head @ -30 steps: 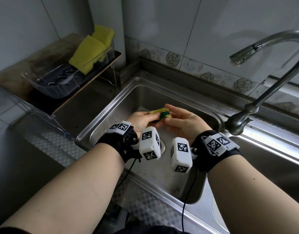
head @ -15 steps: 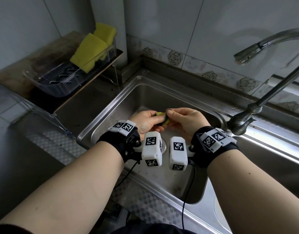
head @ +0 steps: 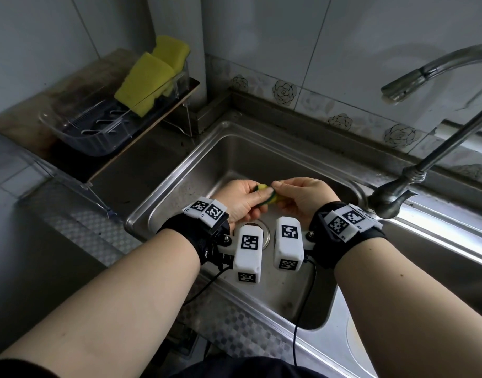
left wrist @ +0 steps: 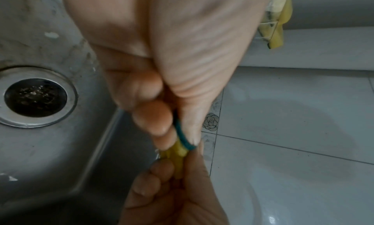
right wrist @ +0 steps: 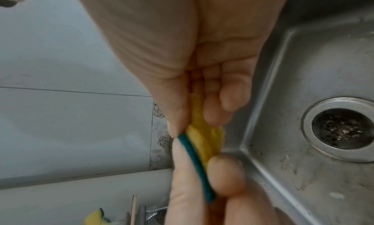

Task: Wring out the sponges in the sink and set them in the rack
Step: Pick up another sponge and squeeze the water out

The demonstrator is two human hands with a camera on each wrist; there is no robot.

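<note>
A yellow sponge with a green scouring side (head: 267, 194) is squeezed between both hands above the steel sink (head: 180, 173). My left hand (head: 241, 201) grips its left end and my right hand (head: 302, 199) grips its right end, fingers curled tight round it. In the left wrist view the sponge (left wrist: 182, 145) shows as a thin crushed strip between the fingers. The right wrist view shows the same sponge (right wrist: 202, 142), green edge toward the wall. Two yellow sponges (head: 147, 80) stand in the clear rack (head: 79, 137) at the back left.
The drain (head: 264, 236) lies under my wrists, partly hidden by the wrist cameras. A curved metal tap (head: 425, 137) rises at the right of the sink. The rack sits on a raised shelf (head: 141, 148) left of the sink. Tiled wall runs behind.
Both hands have closed tighter on the sponge, crushing it from a visible block to a thin strip. The wrists have drawn closer together over the drain.
</note>
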